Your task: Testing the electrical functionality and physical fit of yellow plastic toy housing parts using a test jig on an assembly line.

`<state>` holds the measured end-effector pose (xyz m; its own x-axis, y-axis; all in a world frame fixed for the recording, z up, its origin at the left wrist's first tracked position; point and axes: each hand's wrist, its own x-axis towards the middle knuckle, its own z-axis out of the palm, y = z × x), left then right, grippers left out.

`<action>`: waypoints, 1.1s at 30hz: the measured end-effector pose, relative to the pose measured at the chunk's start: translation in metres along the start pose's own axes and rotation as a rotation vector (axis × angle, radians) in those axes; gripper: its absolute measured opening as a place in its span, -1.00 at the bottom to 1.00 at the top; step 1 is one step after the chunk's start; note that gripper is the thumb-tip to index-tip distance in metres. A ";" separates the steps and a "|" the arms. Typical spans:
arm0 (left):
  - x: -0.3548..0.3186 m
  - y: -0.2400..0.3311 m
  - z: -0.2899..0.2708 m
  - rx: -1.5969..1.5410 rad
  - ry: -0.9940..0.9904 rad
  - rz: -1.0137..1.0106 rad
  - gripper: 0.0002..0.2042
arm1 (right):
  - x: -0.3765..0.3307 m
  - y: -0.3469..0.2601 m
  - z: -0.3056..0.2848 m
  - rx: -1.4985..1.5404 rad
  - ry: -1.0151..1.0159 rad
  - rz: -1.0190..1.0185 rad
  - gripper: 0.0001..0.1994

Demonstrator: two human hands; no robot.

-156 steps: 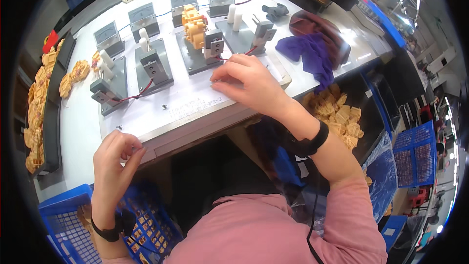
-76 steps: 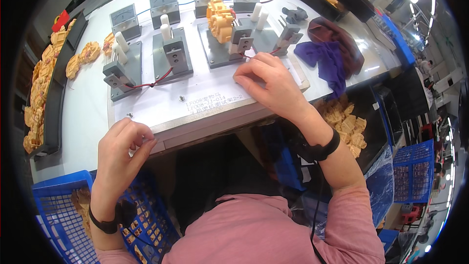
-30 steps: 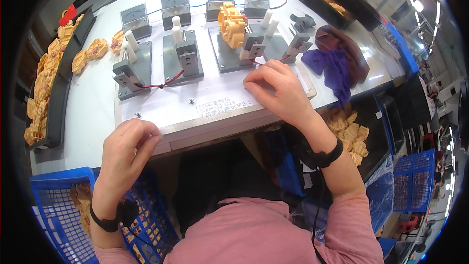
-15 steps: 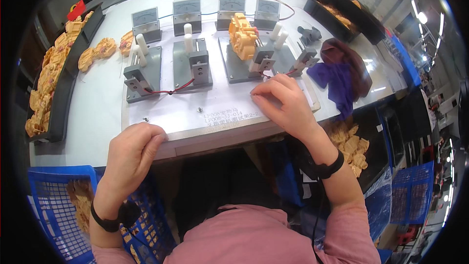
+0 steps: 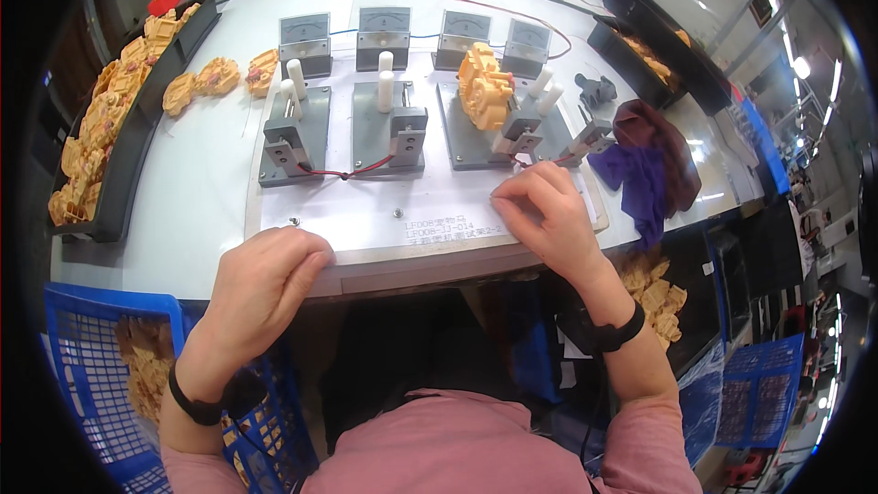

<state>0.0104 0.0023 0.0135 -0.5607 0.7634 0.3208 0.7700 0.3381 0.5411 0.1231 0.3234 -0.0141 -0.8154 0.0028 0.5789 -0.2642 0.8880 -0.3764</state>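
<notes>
My left hand (image 5: 269, 288) lies loosely fisted on the front left edge of a white test board (image 5: 366, 210), and nothing shows in it. On the board's right side rests my right hand (image 5: 549, 218), its fingers curled and thumb close to the forefinger, with nothing visible between them. Just beyond it, a yellow-orange plastic gear housing (image 5: 483, 90) stands upright on the third grey fixture (image 5: 457, 142) from the left. The two left fixtures hold only white posts, such as the post (image 5: 385, 90) on the second one. Red and black wires (image 5: 344, 176) join their metal brackets.
Several analogue meters (image 5: 384, 32) line the board's back. Yellow housings fill a black tray (image 5: 137, 155) at left; loose housings (image 5: 218, 77) lie beside it. Purple and maroon cloths (image 5: 631, 183) and a dark grey part (image 5: 596, 90) sit at right. A blue basket (image 5: 114, 297) stands lower left.
The whole view has shifted a little, so the bench appears farther right and lower. Both hands keep about the same place on the board, and the housing stays on its fixture.
</notes>
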 end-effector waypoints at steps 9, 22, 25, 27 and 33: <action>-0.002 -0.002 0.000 -0.006 0.001 0.014 -0.88 | 0.000 -0.002 0.001 -0.003 -0.003 0.008 -0.92; -0.001 -0.005 0.001 0.006 -0.015 0.013 -0.90 | -0.001 -0.005 -0.008 0.071 -0.050 0.114 -0.93; -0.002 -0.004 0.001 0.005 -0.014 0.008 -0.90 | -0.001 -0.005 -0.006 0.085 -0.037 0.112 -0.93; -0.003 -0.004 0.000 0.011 -0.015 0.010 -0.90 | -0.002 -0.006 -0.006 0.089 -0.025 0.110 -0.94; -0.001 -0.006 0.001 0.020 -0.036 -0.003 -0.90 | -0.002 -0.005 -0.005 0.052 -0.040 0.116 -0.94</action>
<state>0.0066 0.0000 0.0096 -0.5519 0.7815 0.2910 0.7746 0.3512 0.5260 0.1286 0.3211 -0.0093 -0.8618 0.0849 0.5002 -0.1920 0.8579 -0.4766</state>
